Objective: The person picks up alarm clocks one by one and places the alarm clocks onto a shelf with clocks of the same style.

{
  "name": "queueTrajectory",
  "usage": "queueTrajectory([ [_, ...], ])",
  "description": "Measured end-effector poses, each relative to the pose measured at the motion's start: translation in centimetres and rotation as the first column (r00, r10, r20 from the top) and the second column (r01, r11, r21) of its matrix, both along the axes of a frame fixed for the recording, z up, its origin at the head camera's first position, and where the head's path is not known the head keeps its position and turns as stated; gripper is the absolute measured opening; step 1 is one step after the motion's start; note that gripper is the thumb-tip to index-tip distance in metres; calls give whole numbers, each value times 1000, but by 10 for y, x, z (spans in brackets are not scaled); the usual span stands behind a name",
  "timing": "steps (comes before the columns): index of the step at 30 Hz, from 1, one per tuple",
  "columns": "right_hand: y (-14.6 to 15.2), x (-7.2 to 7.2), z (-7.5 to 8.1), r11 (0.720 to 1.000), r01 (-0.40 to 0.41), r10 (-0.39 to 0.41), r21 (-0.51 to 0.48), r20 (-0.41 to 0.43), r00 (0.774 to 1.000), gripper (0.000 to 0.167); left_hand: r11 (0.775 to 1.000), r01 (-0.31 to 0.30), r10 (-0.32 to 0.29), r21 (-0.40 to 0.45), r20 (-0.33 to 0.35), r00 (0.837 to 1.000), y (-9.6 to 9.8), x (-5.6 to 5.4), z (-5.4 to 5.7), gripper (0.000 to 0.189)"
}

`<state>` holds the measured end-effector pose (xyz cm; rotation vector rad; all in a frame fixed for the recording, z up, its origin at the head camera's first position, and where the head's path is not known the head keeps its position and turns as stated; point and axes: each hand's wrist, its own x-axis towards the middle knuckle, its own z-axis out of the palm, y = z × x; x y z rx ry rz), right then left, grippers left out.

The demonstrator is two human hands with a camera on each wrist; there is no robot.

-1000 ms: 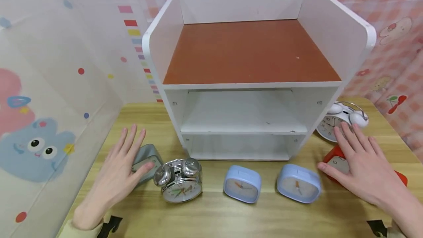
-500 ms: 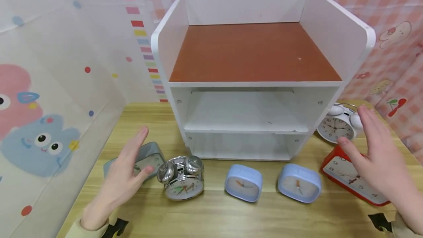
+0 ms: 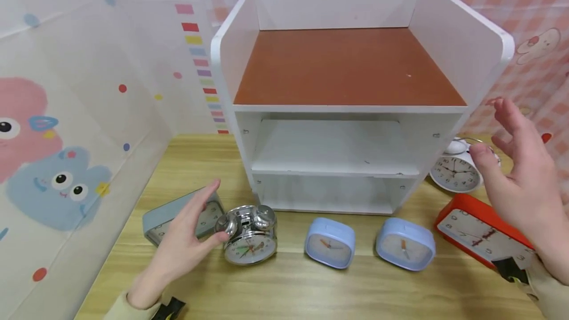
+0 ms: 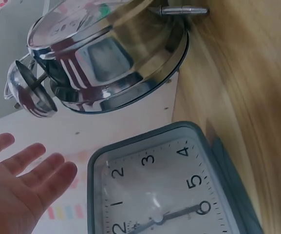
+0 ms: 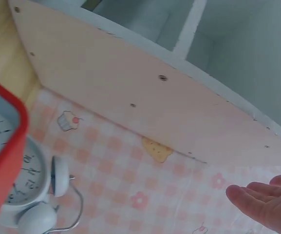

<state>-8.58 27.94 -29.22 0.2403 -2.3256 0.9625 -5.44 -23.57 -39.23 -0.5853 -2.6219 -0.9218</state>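
My left hand [image 3: 184,238] hovers over the grey-blue square alarm clock [image 4: 155,185], fingers extended and thumb apart. Its thumb tip overlaps a bell of the silver twin-bell alarm clock [image 3: 250,241] in the head view; the left wrist view shows the fingers clear of that clock [image 4: 101,58]. Raised at the right, my right hand [image 3: 522,181] has loosely bent fingers and holds nothing. Below it lies the red alarm clock [image 3: 482,233], partly covered by the wrist. Behind it stands the white twin-bell alarm clock [image 3: 454,172], also seen in the right wrist view.
A white shelf unit [image 3: 335,108] with a brown top board [image 3: 346,65] stands at the back middle of the wooden table [image 3: 284,288]. Two light-blue alarm clocks [image 3: 330,242] sit in front of it. Patterned cloth [image 3: 111,112] hangs along the left side and behind.
My right hand has lifted up off the red clock, uncovering its dial. My left hand has turned thumb-up and moved right, towards the silver clock. The clocks stay where they were.
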Motion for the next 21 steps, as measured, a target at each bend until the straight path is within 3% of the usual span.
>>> queueTrajectory([
  [10,-11,-6,20,998,33,-34,-54,-15,999,65,1000,-19,21,-21,72,997,9,3,-3,108],
  [17,-21,-11,33,996,55,-56,-65,-3,998,66,1000,-26,27,-8,67,997,14,5,-6,105],
  [21,-26,-18,38,997,17,-21,-76,-47,999,63,1000,-16,16,7,74,997,14,7,-11,102],
])
